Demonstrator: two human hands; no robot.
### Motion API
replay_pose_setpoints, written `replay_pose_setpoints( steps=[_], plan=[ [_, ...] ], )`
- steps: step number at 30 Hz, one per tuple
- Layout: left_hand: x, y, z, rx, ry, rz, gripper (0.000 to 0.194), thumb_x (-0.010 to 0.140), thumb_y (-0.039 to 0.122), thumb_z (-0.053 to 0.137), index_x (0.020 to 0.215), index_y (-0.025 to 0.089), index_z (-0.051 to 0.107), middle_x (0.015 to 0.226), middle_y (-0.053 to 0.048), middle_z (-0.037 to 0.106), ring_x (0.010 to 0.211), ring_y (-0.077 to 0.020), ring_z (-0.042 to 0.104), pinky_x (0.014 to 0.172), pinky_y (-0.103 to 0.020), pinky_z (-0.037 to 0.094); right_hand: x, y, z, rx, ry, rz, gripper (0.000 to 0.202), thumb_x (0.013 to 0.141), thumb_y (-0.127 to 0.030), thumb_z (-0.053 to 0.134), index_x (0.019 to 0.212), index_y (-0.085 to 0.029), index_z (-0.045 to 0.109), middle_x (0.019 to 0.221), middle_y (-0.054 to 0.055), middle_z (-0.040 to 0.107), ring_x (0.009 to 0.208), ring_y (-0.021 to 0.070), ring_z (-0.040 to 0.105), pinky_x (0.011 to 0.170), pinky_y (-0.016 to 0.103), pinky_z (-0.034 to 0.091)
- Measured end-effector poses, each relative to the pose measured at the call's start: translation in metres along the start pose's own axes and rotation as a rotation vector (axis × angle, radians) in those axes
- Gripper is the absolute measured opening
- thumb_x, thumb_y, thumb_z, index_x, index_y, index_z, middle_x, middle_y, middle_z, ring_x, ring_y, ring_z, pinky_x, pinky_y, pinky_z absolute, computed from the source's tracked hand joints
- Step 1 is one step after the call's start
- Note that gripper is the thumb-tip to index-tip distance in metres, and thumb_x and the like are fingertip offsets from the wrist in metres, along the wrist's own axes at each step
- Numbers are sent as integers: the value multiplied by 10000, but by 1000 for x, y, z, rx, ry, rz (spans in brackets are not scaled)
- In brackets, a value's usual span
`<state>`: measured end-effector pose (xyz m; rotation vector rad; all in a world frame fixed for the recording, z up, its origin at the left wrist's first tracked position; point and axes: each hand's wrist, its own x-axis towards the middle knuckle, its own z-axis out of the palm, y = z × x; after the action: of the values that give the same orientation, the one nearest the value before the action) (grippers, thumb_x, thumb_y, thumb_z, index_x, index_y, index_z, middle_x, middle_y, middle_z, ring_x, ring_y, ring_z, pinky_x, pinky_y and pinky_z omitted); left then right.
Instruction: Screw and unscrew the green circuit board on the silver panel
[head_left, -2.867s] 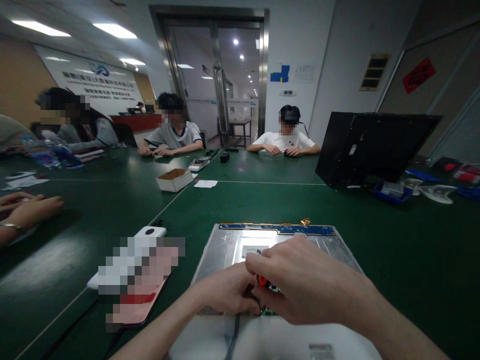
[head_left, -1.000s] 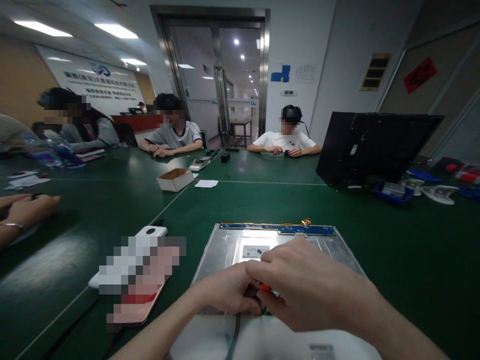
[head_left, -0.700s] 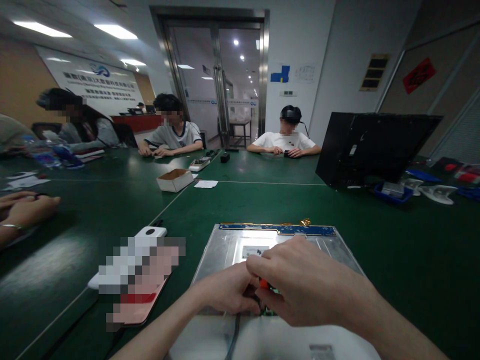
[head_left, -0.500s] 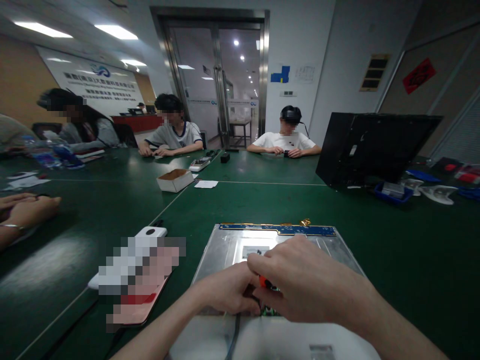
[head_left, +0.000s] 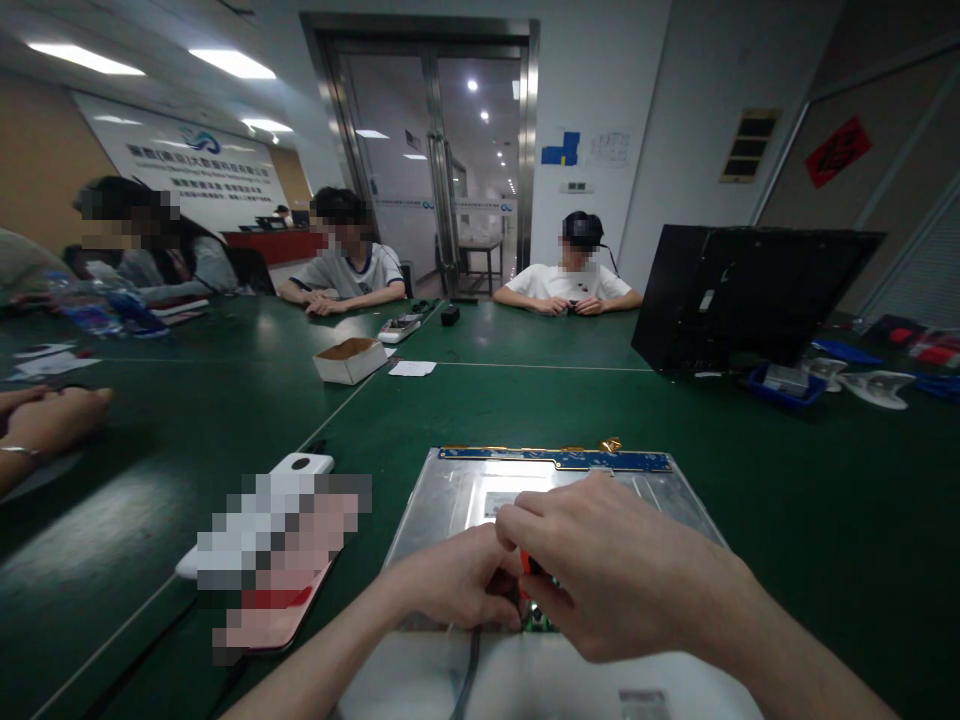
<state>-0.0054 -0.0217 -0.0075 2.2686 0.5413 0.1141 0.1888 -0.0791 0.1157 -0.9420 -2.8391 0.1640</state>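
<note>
A flat metal-backed panel (head_left: 427,500) lies in front of me, with a blue circuit strip (head_left: 517,459) along its far edge. My right hand (head_left: 611,560) is closed around an orange-and-black tool handle (head_left: 526,562), mostly hidden by the fingers. Below that hand, part of a green circuit board (head_left: 538,618) shows at the panel's near edge. My left hand (head_left: 461,580) is closed beside it, its fingertips bent down at the board. What those fingers pinch, if anything, is hidden. A dark cable (head_left: 471,670) runs from under my left hand towards me.
To the left lie a white device (head_left: 281,490) and a pink phone-shaped item (head_left: 315,560), partly blurred. Farther off are an open box (head_left: 349,362) and a large black monitor (head_left: 742,300). Co-workers sit around the green table (head_left: 525,400); one person's hands (head_left: 60,425) rest at left.
My right hand has turned slightly around the tool handle, its wrist shifting a little. My left hand stays put. The co-worker's hands at far left have drawn slightly left.
</note>
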Motion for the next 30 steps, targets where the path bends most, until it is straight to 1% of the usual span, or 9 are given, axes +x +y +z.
replay_pose_setpoints(
  steps=[5, 10, 15, 18, 20, 22, 24, 28, 30],
  plan=[
    [1, 1, -1, -13, -21, -19, 110, 740, 152, 673, 849, 171, 684, 777, 4, 658, 702, -164, 572, 581, -221, 411, 1, 1, 2, -30, 23, 1, 60, 812, -217, 552, 849, -197, 508, 763, -9, 611, 576, 120, 435, 470, 264, 217],
    [2, 0, -1, 12, -20, -22, 81, 737, 171, 679, 818, 168, 674, 752, 7, 642, 680, -160, 563, 559, -218, 397, 1, 0, 3, -37, 42, 9, 50, 829, -229, 551, 845, -199, 514, 734, -13, 616, 560, 121, 442, 467, 264, 202],
    [3, 3, -2, 27, -40, -39, 22, 732, 156, 659, 749, 162, 646, 709, 12, 621, 639, -147, 535, 531, -215, 374, 2, 0, 2, -47, 14, 28, 102, 845, -276, 593, 856, -199, 527, 713, -17, 619, 562, 119, 461, 474, 265, 197],
    [1, 4, -1, 51, -11, -51, 25, 727, 186, 655, 740, 168, 643, 726, 5, 621, 677, -166, 543, 555, -228, 389, 1, -2, 0, -28, -3, 6, 59, 871, -249, 557, 867, -199, 526, 751, -13, 617, 579, 116, 470, 475, 266, 211],
    [0, 4, 1, 46, 7, -89, 70, 733, 206, 646, 793, 170, 654, 751, 0, 625, 687, -173, 545, 558, -233, 395, 0, -3, -1, -2, -16, -8, 68, 846, -233, 568, 875, -198, 518, 792, -7, 614, 602, 118, 483, 475, 264, 225],
    [-1, 3, 4, 34, 18, -120, 114, 741, 200, 626, 845, 168, 657, 757, -1, 621, 672, -168, 539, 550, -233, 392, -1, -4, -3, 25, -31, -12, 140, 792, -225, 610, 885, -198, 510, 822, -4, 610, 617, 121, 491, 472, 259, 235],
    [-2, 2, 4, 27, 9, -115, 112, 743, 191, 615, 844, 167, 658, 733, 2, 610, 649, -160, 526, 540, -230, 382, -1, -5, -4, 43, -40, 0, 178, 770, -228, 631, 901, -204, 513, 832, -3, 610, 627, 126, 499, 473, 256, 237],
    [0, 0, 2, 13, -28, -66, 62, 731, 181, 643, 789, 169, 657, 713, 9, 612, 634, -151, 522, 539, -227, 372, 0, -2, -1, 7, -46, 52, 113, 842, -277, 600, 913, -213, 540, 766, -11, 613, 589, 120, 482, 475, 260, 214],
    [1, 1, 0, 6, -37, -58, 27, 731, 164, 642, 757, 169, 650, 708, 13, 618, 636, -149, 531, 542, -224, 371, 1, -1, 0, -18, -44, 56, 58, 874, -259, 561, 895, -208, 543, 727, -16, 608, 561, 112, 455, 474, 263, 205]
  ],
)
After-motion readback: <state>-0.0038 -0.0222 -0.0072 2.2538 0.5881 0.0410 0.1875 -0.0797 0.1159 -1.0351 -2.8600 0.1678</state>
